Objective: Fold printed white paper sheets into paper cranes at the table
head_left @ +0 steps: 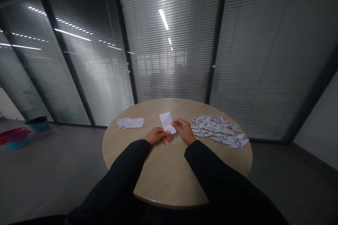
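Observation:
A small white sheet of paper [166,121] with crease lines is held above the round wooden table [166,172]. My left hand [158,135] pinches its lower edge between thumb and fingers. At the paper's right edge, my right hand [184,129] grips it with thumb and forefinger. To the right lies a cluster of folded white paper cranes [216,129], close beside my right hand. On the left side of the table rests a small stack of white paper slips [134,123], some with faint print.
Behind the table stands a glass partition with blinds [169,77] and dark frames. On the floor at far left are a blue bin with a red liner [16,139] and another blue bin with a black liner [38,124].

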Demonstrator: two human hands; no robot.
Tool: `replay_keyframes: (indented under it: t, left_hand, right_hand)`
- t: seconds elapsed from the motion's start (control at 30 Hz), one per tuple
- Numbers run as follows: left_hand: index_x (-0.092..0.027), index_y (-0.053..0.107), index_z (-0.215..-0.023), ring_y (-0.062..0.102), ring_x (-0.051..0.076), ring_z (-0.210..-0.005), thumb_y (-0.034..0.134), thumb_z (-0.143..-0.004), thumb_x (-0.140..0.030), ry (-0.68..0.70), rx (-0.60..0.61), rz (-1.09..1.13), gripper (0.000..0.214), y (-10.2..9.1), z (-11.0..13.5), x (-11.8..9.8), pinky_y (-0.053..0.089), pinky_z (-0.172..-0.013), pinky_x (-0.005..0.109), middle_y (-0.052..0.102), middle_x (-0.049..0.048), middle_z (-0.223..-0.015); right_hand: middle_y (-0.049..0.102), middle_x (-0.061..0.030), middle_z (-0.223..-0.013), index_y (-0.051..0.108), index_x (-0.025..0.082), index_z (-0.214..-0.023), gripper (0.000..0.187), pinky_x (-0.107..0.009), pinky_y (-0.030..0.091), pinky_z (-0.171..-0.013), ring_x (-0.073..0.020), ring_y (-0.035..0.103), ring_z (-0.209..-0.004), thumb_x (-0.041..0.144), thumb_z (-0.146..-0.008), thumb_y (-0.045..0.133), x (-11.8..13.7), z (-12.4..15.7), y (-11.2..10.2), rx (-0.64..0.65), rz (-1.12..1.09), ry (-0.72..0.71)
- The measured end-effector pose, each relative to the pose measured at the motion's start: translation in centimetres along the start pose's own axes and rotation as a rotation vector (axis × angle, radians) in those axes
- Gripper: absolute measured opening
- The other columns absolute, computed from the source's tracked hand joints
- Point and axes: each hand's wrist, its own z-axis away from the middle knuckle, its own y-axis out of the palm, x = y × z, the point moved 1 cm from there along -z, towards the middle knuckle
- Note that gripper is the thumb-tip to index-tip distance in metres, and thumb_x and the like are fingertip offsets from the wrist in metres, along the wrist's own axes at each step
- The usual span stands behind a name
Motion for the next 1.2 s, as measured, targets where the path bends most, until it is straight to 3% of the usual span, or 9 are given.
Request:
replay_keyframes:
  t: [0.27,0.47,1.2]
  left_hand:
    - [-0.008,0.065,-0.067,0.059,0.014,-0.051,0.07,-0.055,-0.059,0.091,-0.242,0.054,0.053,-0.8,-0.5,-0.2,0.048,-0.056,0.027,0.065,0.0076,-0.059]
    - [-0.009,0.066,-0.068,0.058,0.014,-0.052,0.073,-0.051,-0.057,0.144,-0.373,0.054,0.052,-1.2,-0.5,-0.5,0.047,-0.056,0.027,0.064,0.005,-0.06]
    - [-0.011,0.062,-0.065,0.052,0.011,-0.051,0.065,-0.062,-0.058,0.223,-0.432,-0.039,0.048,-1.8,-0.5,-0.3,0.042,-0.053,0.024,0.058,0.0018,-0.056]
  right_hand:
    - [0.064,-0.0025,-0.068,0.061,0.017,-0.073,0.021,-0.026,0.047,-0.06,-0.0153,0.06,-0.064,0.038,-0.069,0.061,-0.3,0.1,0.2,0.069,0.001,0.02]
    - [0.066,-0.0031,-0.068,0.062,0.016,-0.073,0.021,-0.027,0.048,-0.062,-0.0157,0.061,-0.064,0.037,-0.069,0.062,-0.6,0.2,0.4,0.093,-0.005,0.03]
    - [0.066,-0.0024,-0.067,0.062,0.016,-0.073,0.021,-0.027,0.047,-0.062,-0.0149,0.06,-0.062,0.037,-0.071,0.061,-1.2,0.3,0.7,0.143,0.002,0.046]
